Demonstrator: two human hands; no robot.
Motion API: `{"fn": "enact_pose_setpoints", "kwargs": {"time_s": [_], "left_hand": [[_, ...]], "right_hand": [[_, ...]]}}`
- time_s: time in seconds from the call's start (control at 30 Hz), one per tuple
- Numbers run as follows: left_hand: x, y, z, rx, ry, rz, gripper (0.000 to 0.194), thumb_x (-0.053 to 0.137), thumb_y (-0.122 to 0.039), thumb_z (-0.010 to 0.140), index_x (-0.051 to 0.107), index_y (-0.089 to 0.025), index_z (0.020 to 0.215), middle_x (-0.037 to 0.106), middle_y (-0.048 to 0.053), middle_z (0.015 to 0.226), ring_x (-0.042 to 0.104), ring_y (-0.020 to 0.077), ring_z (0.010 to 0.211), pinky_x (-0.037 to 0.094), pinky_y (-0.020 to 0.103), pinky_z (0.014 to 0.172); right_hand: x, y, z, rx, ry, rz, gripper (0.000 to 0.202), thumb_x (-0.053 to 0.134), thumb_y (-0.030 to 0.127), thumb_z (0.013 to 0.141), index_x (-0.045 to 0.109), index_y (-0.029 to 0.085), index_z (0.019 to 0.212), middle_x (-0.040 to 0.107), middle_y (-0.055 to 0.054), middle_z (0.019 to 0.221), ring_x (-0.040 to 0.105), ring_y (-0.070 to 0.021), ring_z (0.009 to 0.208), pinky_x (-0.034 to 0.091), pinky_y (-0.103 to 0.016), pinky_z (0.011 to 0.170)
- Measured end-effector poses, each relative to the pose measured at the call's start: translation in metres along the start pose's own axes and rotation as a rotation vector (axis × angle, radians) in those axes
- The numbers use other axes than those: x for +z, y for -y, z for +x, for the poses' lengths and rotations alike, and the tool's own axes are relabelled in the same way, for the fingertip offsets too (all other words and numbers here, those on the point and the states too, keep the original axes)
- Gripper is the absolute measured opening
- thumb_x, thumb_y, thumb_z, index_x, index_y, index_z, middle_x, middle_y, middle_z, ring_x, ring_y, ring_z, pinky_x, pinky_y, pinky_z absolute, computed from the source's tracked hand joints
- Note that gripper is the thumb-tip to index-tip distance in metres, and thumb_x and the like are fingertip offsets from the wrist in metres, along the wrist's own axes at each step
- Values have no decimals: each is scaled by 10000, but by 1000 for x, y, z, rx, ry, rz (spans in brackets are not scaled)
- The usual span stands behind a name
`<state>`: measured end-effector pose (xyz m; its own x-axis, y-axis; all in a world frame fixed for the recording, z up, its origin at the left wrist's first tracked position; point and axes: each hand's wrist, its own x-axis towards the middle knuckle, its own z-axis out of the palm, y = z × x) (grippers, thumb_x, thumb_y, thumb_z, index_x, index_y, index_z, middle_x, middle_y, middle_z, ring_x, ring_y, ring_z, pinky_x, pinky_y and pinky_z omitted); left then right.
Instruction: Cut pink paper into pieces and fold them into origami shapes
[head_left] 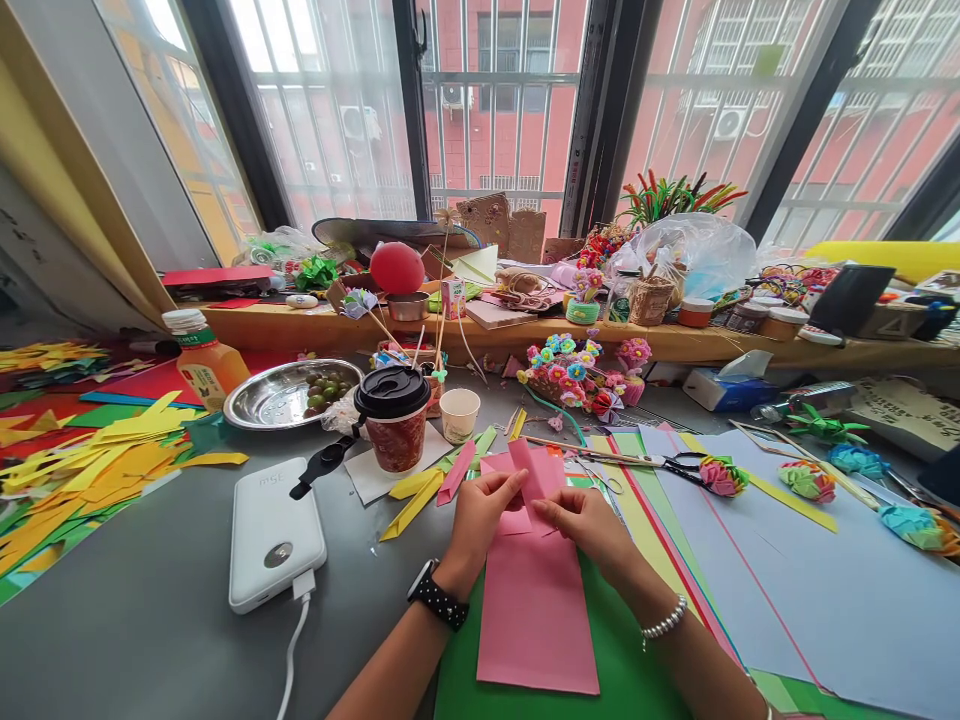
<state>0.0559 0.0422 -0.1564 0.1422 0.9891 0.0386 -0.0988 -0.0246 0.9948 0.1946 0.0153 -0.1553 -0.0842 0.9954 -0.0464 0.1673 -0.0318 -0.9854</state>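
Observation:
Between my two hands is a small folded strip of pink paper (537, 470), held upright. My left hand (484, 510) pinches its left edge, and my right hand (585, 515) pinches it lower down on the right. Beneath them a larger pink paper sheet (534, 620) lies flat on a green sheet (630, 650). Just left of my left hand are a folded pink strip (457, 472) and folded yellow strips (412, 505). Scissors with black handles (675, 465) rest to the right, beyond my right hand.
A white power bank (277, 535) with a cable lies left, near a lidded coffee cup (397, 420), a paper cup (459, 414) and a metal plate (251, 397) with grapes. Yellow paper scraps (90, 480) spread far left. Coloured sheets (810, 580) and folded paper flowers (806, 481) lie right.

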Motion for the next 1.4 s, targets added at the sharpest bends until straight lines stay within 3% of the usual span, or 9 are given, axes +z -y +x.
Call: {"fn": "enact_pose_setpoints", "kwargs": {"time_s": [0.13,0.3,0.53,1.0,1.4], "left_hand": [[1,-4,-2,73,32,75,243,574,-358,658,634,-126,614,577,9,552,535,131,569,443,221,566],[6,-4,-7,128,179,224,239,545,-352,687,652,-141,658,637,34,626,568,155,606,439,218,553],[8,-2,-9,166,244,443,278,512,-375,702,655,-144,642,645,39,606,562,155,565,399,212,512],[7,2,-5,27,289,190,284,567,-410,657,582,-132,598,585,11,576,543,129,549,429,209,524],[5,1,-5,-62,427,146,317,571,-434,642,481,-150,532,527,-24,504,525,114,509,419,212,520]], "right_hand": [[-5,0,3,-32,11,20,297,575,405,664,519,146,528,432,38,492,365,-75,471,270,-201,439],[-10,3,2,-130,-163,95,264,568,411,675,602,149,686,518,5,603,415,-96,538,324,-209,481],[-10,2,2,-136,-193,181,265,606,405,640,587,142,610,510,0,580,431,-120,570,358,-243,552],[-7,-3,2,-190,-188,93,290,514,429,717,569,160,627,480,10,561,425,-117,550,355,-230,528],[-5,-2,2,-256,-224,-164,353,416,432,765,383,192,508,324,42,500,321,-104,489,290,-219,458]]}}
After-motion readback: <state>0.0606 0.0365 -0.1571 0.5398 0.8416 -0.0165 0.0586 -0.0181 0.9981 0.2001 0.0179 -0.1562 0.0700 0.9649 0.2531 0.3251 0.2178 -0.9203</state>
